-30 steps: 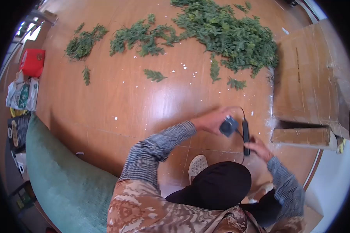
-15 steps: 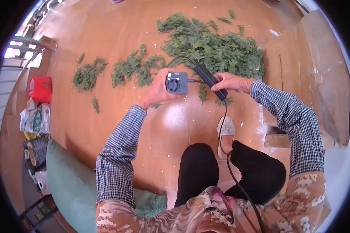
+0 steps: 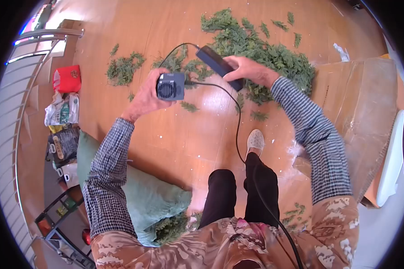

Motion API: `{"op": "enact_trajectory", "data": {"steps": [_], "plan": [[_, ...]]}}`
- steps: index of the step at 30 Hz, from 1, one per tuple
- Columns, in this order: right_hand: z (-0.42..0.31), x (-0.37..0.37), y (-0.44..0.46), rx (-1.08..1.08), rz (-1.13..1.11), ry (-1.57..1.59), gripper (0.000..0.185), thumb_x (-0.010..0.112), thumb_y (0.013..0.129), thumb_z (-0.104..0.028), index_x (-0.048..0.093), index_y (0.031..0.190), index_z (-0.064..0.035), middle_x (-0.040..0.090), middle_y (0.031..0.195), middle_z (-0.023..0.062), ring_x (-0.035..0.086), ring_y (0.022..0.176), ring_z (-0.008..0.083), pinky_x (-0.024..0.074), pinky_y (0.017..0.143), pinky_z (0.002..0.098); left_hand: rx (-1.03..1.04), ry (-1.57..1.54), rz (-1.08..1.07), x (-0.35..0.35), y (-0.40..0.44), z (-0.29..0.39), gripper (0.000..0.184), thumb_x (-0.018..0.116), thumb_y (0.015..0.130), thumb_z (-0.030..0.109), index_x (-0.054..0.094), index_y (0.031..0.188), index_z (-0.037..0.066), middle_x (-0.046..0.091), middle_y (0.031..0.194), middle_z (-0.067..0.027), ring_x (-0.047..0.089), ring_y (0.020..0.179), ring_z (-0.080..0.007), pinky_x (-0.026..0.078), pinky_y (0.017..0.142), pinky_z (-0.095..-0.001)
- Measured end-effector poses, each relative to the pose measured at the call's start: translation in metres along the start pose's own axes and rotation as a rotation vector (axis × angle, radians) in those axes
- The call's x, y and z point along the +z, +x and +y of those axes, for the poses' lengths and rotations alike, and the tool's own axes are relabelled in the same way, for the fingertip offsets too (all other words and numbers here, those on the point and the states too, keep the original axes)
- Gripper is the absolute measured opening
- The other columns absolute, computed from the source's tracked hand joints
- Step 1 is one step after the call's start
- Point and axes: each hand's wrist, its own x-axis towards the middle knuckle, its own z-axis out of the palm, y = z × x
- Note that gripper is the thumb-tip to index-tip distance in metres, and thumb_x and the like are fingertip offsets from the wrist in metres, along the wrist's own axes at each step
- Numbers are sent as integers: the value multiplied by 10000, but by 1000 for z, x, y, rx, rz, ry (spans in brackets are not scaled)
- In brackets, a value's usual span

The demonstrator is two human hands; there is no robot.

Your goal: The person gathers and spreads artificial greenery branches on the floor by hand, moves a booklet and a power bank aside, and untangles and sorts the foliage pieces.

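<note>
My left hand (image 3: 144, 95) is closed around a small grey box (image 3: 177, 87) with a round fan grille on its face. In my right hand (image 3: 251, 71) is a black oblong block (image 3: 214, 62), gripped near its lower end and tilted. A thin cable arcs from the block's upper end and passes behind the grey box. From the box's right side, a black cable (image 3: 239, 121) hangs down past my shoe toward my body. Both hands are raised above the floor, with green leafy sprigs (image 3: 283, 67) lying beyond them.
Smaller sprig piles (image 3: 123, 69) lie on the wooden floor. A flattened cardboard sheet (image 3: 359, 103) is on the right. At left are a red bag (image 3: 67, 79), several other bags, a metal railing (image 3: 20, 148) and a stuffed green sack (image 3: 143, 188) with leaves at its mouth.
My hands have moved left and the block is now higher and farther from the grey box. The camera view has shifted, showing more of the railing and sack. Both items stay held.
</note>
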Motion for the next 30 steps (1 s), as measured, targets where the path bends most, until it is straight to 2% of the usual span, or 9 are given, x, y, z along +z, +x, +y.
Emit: {"op": "enact_trajectory", "data": {"steps": [1, 3, 6, 9, 12, 15, 21, 25, 30], "plan": [[-7, 10, -7, -17, 59, 52, 714, 708, 740, -172, 393, 1325, 89, 528, 1262, 163, 504, 1165, 211, 346, 1035, 312, -5, -69, -13, -7, -3, 9, 700, 813, 586, 145, 443, 1176, 70, 522, 1077, -81, 550, 1006, -224, 462, 872, -328], [-21, 25, -19, -58, -18, 155, 700, 705, 738, -154, 401, 1327, 70, 532, 1256, 151, 503, 1159, 204, 343, 1029, 310, 1, -200, -26, -18, -8, 26, 706, 818, 584, 142, 436, 1174, 76, 521, 1081, -68, 546, 1003, -192, 461, 868, -318], [-44, 44, -46, -79, 12, 236, 692, 718, 729, -146, 419, 1322, 49, 555, 1189, 115, 519, 1103, 187, 365, 995, 305, -54, -280, -63, -43, -11, 66, 737, 835, 561, 134, 432, 1177, 87, 510, 1098, -62, 533, 1006, -164, 454, 866, -306], [-59, 52, -77, -24, 8, 402, 667, 712, 731, -140, 437, 1312, 38, 566, 1126, 72, 529, 1050, 171, 394, 953, 306, -250, -348, -153, -74, -15, 115, 753, 842, 543, 134, 434, 1173, 87, 500, 1100, -74, 534, 1000, -179, 444, 880, -311], [-101, 49, -112, 20, -19, 409, 735, 722, 732, -192, 399, 1348, 48, 552, 1182, 98, 527, 1060, 183, 395, 952, 304, -129, -358, -159, -101, -13, 145, 758, 841, 543, 141, 434, 1180, 83, 498, 1096, -74, 537, 995, -202, 439, 888, -315], [-147, 38, -130, 91, -68, 369, 784, 730, 725, -234, 378, 1363, 58, 532, 1225, 122, 512, 1092, 193, 381, 970, 301, -297, -348, -183, -133, -13, 189, 777, 845, 533, 134, 434, 1189, 74, 513, 1085, -82, 543, 1010, -211, 438, 904, -318], [-187, 17, -102, 222, -222, 363, 840, 722, 732, -303, 343, 1378, 77, 498, 1268, 145, 462, 1163, 203, 344, 1014, 303, -531, -553, -76, -151, -19, 201, 758, 850, 546, 134, 445, 1182, 61, 541, 1062, -77, 569, 974, -193, 464, 881, -316], [-229, -4, -66, 292, -307, 331, 835, 727, 735, -309, 352, 1374, 76, 512, 1246, 138, 478, 1138, 197, 356, 998, 295, -543, -590, -73, -170, -7, 178, 792, 857, 573, 95, 417, 1230, 36, 537, 1097, -70, 560, 1009, -147, 455, 902, -285], [-282, -55, -19, 331, -331, 234, 780, 721, 755, -290, 380, 1357, 70, 525, 1225, 122, 491, 1114, 195, 365, 987, 285, -536, -714, 4, -213, 48, 164, 811, 864, 569, 126, 414, 1237, 33, 537, 1094, -86, 564, 1007, -177, 458, 897, -303]]}}
